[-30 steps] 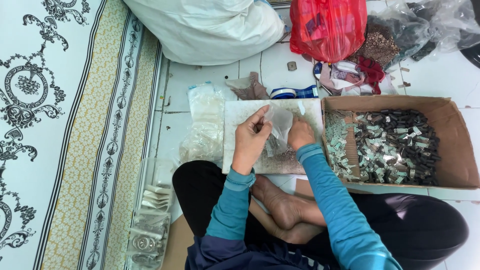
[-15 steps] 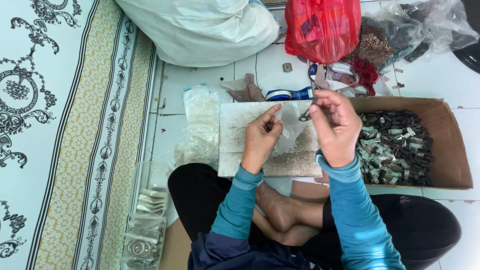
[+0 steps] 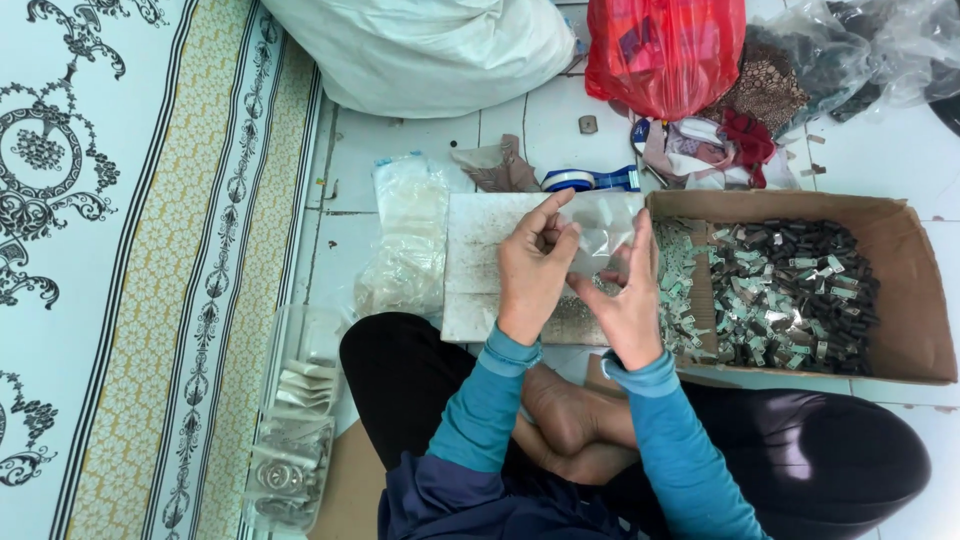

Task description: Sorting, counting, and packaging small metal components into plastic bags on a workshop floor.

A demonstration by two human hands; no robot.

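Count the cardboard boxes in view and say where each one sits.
1. The open brown cardboard box sits on the white tiled floor to the person's right, beside the right hand, filled with small dark and silvery pieces. Others may lie out of frame.

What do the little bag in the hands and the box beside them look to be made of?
The small bag, held between the left hand and right hand, looks like thin clear plastic film: see-through, glossy, crinkled. The box looks like plain brown cardboard: matte, with folded flaps and raw edges.

Red bag (image 3: 665,50), white sack (image 3: 430,50), tape roll (image 3: 590,180)
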